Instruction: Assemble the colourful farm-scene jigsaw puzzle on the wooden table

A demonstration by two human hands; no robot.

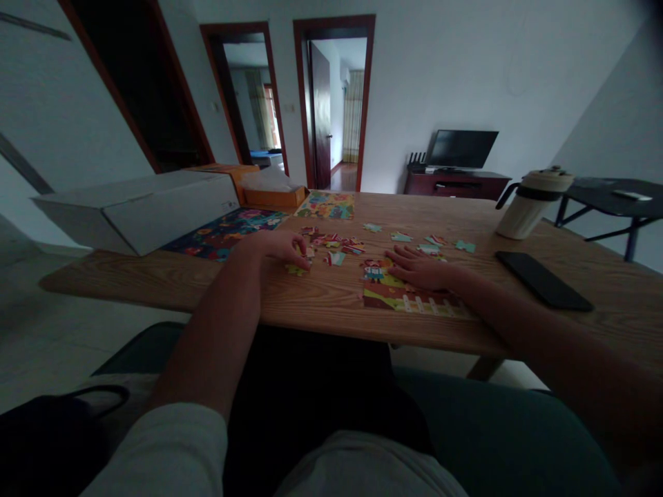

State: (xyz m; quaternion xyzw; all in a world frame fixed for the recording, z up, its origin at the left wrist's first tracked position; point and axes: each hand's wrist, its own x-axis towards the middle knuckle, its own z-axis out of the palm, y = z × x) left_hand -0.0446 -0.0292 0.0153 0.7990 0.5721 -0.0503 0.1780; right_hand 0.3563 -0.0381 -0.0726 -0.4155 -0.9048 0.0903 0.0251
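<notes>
My left hand is curled over the table, thumb and fingers bent around a jigsaw puzzle piece, partly hidden by the fingers. Just under the thumb shows a yellow-green puzzle piece. My right hand lies flat, fingers spread, on a partly assembled puzzle with a small figure, yellow ground and a white fence. The palm and forearm cover part of that picture. Loose red-and-white pieces lie between my hands, and a pale piece sits nearer me. Beyond my right hand are several mint-coloured pieces.
A long white box rests at the left on a dark floral picture. Behind stand an orange tissue box and a colourful picture sheet. At the right are a black phone and a cream jug.
</notes>
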